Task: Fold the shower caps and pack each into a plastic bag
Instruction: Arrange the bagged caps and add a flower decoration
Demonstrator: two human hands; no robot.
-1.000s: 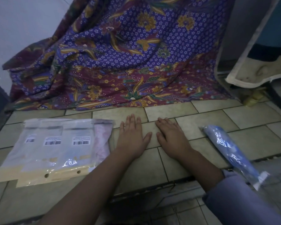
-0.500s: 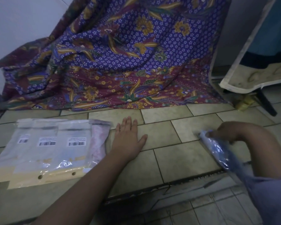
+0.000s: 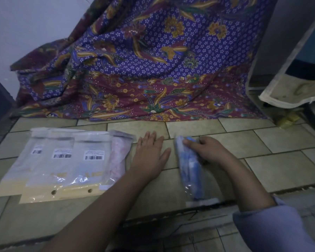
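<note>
Two hands — left hand (image 3: 149,157) flat on the tiles (image 3: 280,160), fingers straight; right hand (image 3: 205,150) grips the bagged blue shower cap (image 3: 190,171).

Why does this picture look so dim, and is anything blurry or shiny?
Head view: dim, bluish light; glare glints on the packed bags; the blue bagged cap in the right hand looks smeared; floor tiles bow from the wide lens.

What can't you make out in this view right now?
Head view:
- Labels: print too small and dim.
- Blue bag: top end partly covered by right hand; contents blurred by glare.
- Bag stack: overlap hides the lower bags' contents.
- Sleeve: cut off by bottom edge.
</note>
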